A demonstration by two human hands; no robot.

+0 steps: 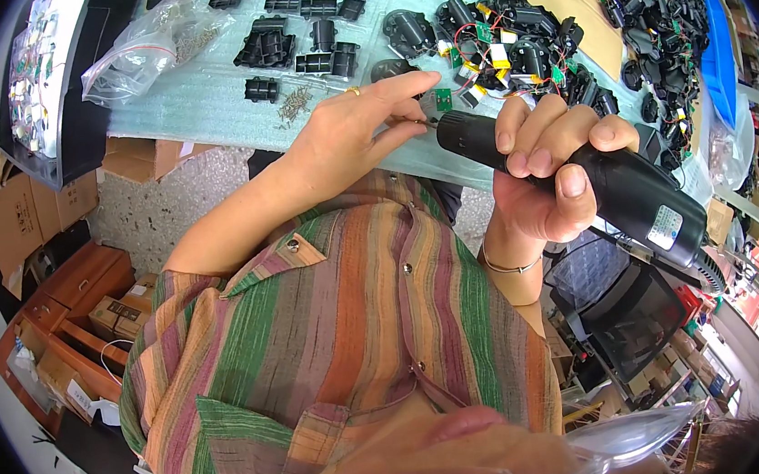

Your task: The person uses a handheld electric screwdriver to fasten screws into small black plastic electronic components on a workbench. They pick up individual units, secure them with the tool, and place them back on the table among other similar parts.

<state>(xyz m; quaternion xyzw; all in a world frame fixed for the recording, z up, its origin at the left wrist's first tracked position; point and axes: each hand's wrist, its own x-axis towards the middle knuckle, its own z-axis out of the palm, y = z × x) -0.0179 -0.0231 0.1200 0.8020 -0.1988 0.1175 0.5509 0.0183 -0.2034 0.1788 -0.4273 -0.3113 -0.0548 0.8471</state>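
My right hand (545,157) is wrapped around a black electric screwdriver (636,198), held tilted with its nose toward the left. Thumb and fingers of my left hand (360,129) come together at the screwdriver's thin bit (428,123); whatever they pinch there is too small to make out. Just beyond the bit lies a small green circuit board (444,99). A rounded black plastic housing (393,69) sits behind my left fingertips, partly hidden by them. A little pile of small screws (295,104) rests on the table to the left of that hand.
Several black plastic brackets (265,42) stand at the table's back left, beside a clear plastic bag (139,59) of screws. Wired black housings with batteries (499,54) crowd the right side. A blue bin (720,49) borders a larger heap of parts (650,10). An office chair (624,305) stands at the right.
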